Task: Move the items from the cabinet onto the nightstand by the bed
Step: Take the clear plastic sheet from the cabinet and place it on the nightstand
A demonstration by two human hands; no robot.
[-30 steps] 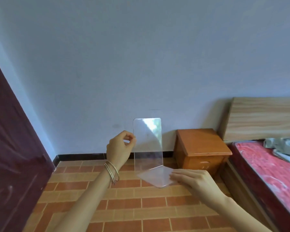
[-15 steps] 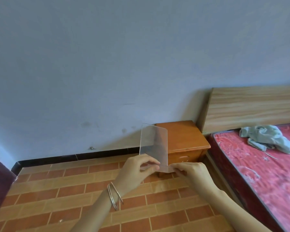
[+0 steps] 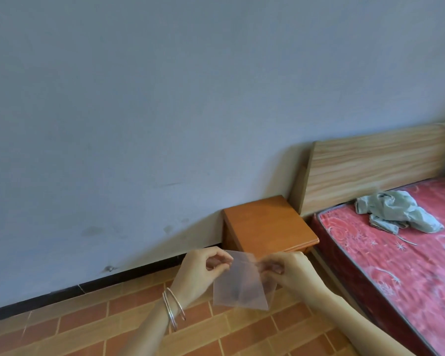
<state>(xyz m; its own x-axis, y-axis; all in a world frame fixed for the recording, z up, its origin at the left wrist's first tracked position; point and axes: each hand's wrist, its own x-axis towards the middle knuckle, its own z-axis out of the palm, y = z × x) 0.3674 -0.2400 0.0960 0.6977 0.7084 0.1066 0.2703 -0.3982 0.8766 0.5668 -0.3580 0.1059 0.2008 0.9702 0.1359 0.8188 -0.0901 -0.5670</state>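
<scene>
Left hand: thumb and fingers pinch the plastic sheet at its upper left edge. Right hand: pinches the upper right edge. The sheet hangs down between them, in front of the nightstand. The nightstand top lies ahead and slightly right, and the right hand is nearer to it.

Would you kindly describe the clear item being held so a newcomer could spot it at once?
Find the wooden headboard at right; the orange-brown nightstand stands beside it. In front, left hand and right hand pinch the top corners of a clear plastic sheet, the only see-through thing here.
</scene>
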